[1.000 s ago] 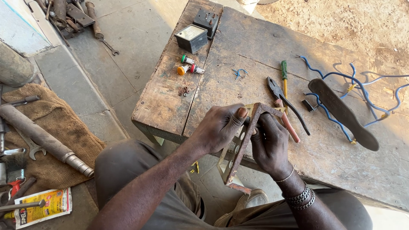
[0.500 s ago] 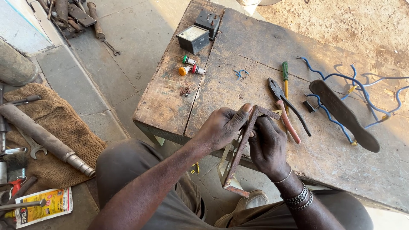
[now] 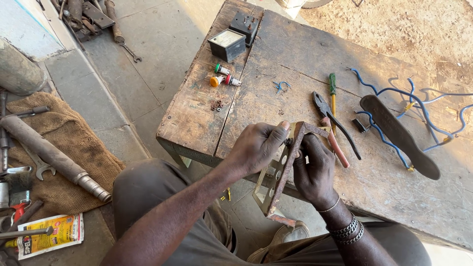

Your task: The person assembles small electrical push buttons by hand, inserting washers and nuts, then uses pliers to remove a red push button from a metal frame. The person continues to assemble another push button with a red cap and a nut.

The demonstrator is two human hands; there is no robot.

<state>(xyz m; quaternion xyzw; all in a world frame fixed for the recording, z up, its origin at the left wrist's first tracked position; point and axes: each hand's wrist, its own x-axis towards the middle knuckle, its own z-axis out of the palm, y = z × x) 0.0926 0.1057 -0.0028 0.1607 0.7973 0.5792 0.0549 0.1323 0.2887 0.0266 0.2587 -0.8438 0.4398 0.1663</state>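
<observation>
Hardly anything moved: both hands, left hand (image 3: pixel 256 148) and right hand (image 3: pixel 313 170), stay clamped on the rusty metal panel (image 3: pixel 278 175) at 6 o'clock of the desk (image 3: pixel 295 49), fitting seemingly unfinished, indicator lamps (image 3: pixel 222 76) at 11 o'clock unused

Left hand (image 3: pixel 258 148), right hand (image 3: pixel 314 167), both clenched.

Pliers (image 3: pixel 331 124) (just beside), bare bench (image 3: pixel 276 103) leftward

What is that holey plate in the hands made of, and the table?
The plate looks like painted metal: thin, stiff, punched with round holes, rust along its edges. The table looks like bare old wood: grain, cracks and plank seams show.
</observation>
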